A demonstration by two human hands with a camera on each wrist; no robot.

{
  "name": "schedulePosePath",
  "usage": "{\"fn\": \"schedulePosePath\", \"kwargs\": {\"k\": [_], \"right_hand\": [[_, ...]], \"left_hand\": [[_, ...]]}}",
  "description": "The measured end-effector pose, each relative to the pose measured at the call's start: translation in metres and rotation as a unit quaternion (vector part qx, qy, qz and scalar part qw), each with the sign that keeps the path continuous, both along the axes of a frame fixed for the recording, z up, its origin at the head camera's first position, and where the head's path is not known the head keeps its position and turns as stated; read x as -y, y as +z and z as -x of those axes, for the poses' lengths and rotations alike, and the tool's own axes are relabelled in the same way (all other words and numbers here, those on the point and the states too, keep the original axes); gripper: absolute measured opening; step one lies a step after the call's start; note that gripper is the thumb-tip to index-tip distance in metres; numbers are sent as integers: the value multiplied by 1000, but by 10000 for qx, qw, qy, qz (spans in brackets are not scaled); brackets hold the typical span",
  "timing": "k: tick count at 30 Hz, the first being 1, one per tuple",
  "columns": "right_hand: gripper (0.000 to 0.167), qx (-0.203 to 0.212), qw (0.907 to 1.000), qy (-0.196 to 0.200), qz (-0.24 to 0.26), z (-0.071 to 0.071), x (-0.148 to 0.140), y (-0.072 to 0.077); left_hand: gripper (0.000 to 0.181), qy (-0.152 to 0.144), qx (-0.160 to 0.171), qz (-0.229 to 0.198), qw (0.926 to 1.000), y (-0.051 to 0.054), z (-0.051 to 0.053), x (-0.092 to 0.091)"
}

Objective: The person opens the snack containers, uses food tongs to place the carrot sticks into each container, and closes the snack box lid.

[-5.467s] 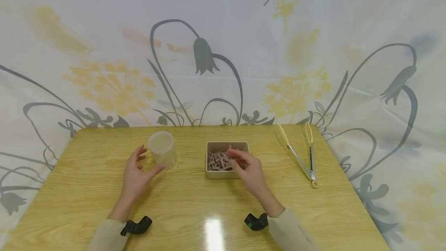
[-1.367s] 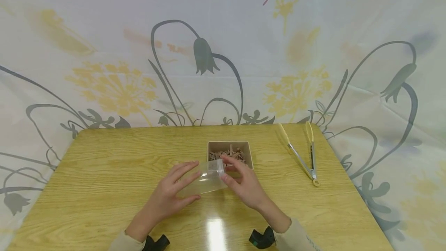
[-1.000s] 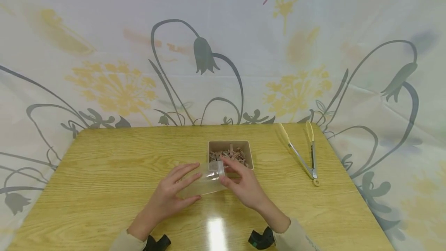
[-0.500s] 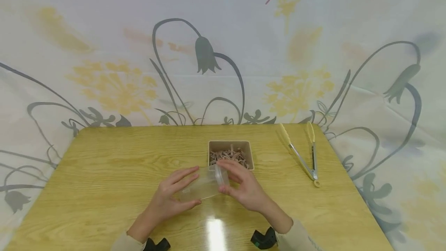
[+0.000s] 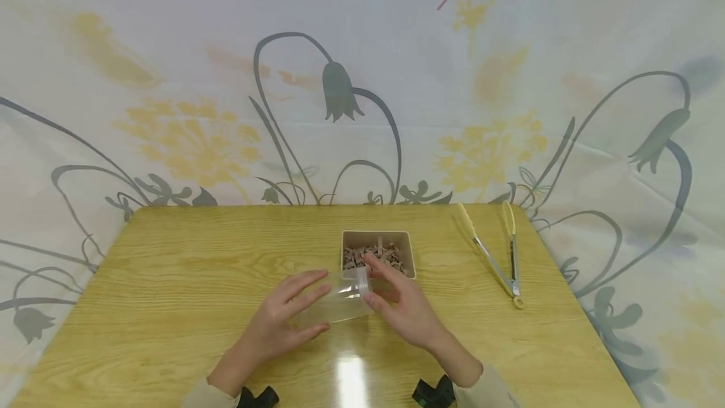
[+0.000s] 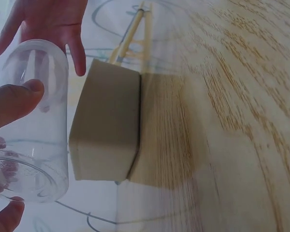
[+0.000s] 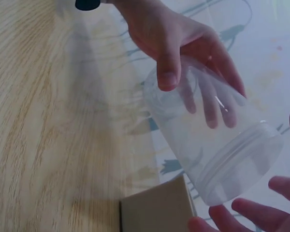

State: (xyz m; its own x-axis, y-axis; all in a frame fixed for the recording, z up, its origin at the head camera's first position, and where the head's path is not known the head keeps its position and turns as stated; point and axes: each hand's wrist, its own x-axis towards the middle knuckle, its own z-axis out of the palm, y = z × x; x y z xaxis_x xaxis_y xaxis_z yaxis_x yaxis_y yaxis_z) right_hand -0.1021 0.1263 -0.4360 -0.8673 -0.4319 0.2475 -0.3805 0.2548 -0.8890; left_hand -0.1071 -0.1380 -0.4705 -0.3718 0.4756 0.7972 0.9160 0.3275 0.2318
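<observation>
Holding the jar (image 5: 342,301), earlier upright, now sideways: left grip (image 5: 274,321), beside loosely spread right grip (image 5: 411,315).

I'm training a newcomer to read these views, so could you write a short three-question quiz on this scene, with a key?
1. True or false: the left hand holds the clear jar tipped over, not upright.

2. The beige box contains: a) green leaves; b) brown pieces; c) white buttons.

3. Fill in: in the head view, the tongs lie to the ____ of the box.

Key: 1 true; 2 b; 3 right.
</observation>
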Motion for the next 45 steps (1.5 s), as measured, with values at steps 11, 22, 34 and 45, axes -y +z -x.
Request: {"fn": "schedulePosePath", "kwargs": {"k": [11,22,34,45], "right_hand": [[54,50,10000,5,-85,2,4,-4],[57,-208,9987,348,314,0,2,-9],[67,-809,9941,612,373,3,-3,-9],[60,48,9991,356,234,1,-4,0]], "left_hand": [[65,-24,-167,53,9998,0,0,0],[70,-157,-118,-24,9998,-5,-3,2],[63,-94,-236,8,9997,-2,-3,2],[65,115,-280,121,9995,2,-5,2]]}}
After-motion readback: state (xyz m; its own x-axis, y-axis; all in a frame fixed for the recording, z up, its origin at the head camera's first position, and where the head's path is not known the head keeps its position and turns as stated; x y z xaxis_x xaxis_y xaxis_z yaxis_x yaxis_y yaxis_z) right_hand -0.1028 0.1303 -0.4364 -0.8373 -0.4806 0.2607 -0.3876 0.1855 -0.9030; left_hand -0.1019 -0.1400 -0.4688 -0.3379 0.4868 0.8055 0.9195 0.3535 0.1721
